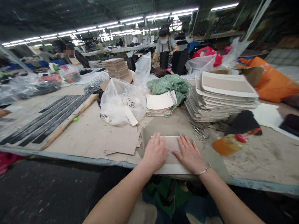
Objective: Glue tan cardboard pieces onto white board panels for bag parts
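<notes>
A flat beige panel (172,152) with white edges lies on a grey-green sheet (216,163) at the table's front edge. My left hand (155,153) rests on the panel's left side, fingers stretched forward and slightly bent, its thumb side a little blurred. Flat on the right part lies my right hand (190,154), fingers spread and thumb pointing inward. Neither hand grips anything. Just beyond my right hand are metal scissors (200,132). To the left of my left hand, several thin brown cardboard sheets (122,141) lie in a loose pile.
A tall stack of panels (224,96) stands behind the scissors, beside a smaller white stack (158,104). On the right lies a bottle of orange liquid (227,144). Clear plastic bags (122,101), dark strips (53,118) and a wooden bar (70,121) occupy the left. A co-worker (165,45) is across the table.
</notes>
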The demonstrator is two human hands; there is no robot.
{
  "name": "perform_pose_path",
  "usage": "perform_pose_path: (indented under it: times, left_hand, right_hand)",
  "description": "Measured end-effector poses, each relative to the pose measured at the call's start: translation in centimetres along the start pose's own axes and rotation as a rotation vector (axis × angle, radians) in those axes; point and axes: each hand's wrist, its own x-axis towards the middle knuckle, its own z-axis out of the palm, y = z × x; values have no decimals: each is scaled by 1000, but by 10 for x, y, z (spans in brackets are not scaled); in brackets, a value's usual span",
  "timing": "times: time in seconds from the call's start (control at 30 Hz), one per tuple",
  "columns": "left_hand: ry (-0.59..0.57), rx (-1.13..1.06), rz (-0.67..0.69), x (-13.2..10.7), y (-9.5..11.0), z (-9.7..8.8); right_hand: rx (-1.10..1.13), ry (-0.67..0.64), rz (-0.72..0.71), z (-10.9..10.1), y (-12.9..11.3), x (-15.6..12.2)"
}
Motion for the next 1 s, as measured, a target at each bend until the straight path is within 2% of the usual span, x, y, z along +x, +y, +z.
perform_pose_path:
  times: [0.1, 0.23, 0.33, 0.4, 0.47, 0.57, 0.6, 0.63, 0.67, 0.7, 0.77, 0.87, 1.0]
  left_hand:
    - [-40, -46, 140, -2, 17, 19]
    - [-117, -24, 178, -4, 19, 29]
    - [-124, -10, 175, -4, 16, 30]
    - [-120, -13, 169, -3, 15, 32]
    - [-112, -23, 168, -1, 14, 35]
    - [-96, -45, 175, -1, 17, 32]
    - [-86, -52, 186, -2, 18, 28]
    - [-78, -60, 207, -4, 20, 23]
    - [-76, -71, 235, -6, 22, 18]
    - [-87, -84, 266, -9, 23, 12]
    - [-151, -107, 316, -16, 26, 2]
    - [-259, -95, 317, -24, 28, -5]
    - [-297, -52, 306, -28, 32, -7]
  right_hand:
    - [-37, 4, -9, 2, 1, 0]
    - [-23, 21, -7, 7, 2, 2]
    - [90, 91, -21, 1, 8, -1]
    - [233, 230, -15, -14, 18, -11]
    - [384, 469, 64, -36, 34, -29]
    - [518, 900, 315, -64, 69, -60]
    - [539, 992, 402, -69, 82, -69]
    - [559, 1032, 483, -71, 95, -76]
    - [585, 1015, 557, -70, 107, -80]
    - [624, 943, 621, -66, 119, -83]
    - [723, 718, 700, -55, 134, -80]
    - [765, 470, 684, -39, 138, -65]
    - [591, 395, 710, -28, 132, -50]
